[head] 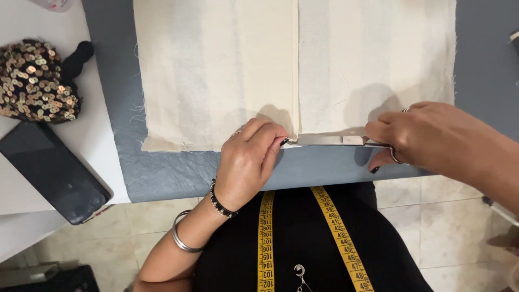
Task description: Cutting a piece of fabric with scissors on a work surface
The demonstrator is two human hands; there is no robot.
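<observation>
the head camera looks straight down at a grey padded board (178, 173). a big piece of cream cloth (216, 70) lies flat on it. the cloth has soft stripes and a long fold line that runs down its middle. little loose threads hang off its left and bottom edges.

the right hand (427, 135) holds a pair of silver scissors (335, 141). its fingers are curled tight through the handle rings, with the thumb under. the blades lie flat along the bottom edge of the cloth and point to the left. the blades look shut or almost shut, but it is hard to tell.

the left hand (251, 157) is at the tip of the blades. its fingers are bent and pinch the bottom edge of the cloth, right where the fold line ends. the fingertips touch the tip of the scissors. the left wrist wears a dark bead bracelet (221, 203) and a silver bangle (184, 238).

a yellow measuring tape (266, 238) hangs around the person's neck, over a black top.

to the left, on a white table (102, 140), sits a shiny pouch covered in gold sequins (35, 81). just below it lies a dark flat phone (51, 173). the floor under it all has pale tiles (448, 221).
</observation>
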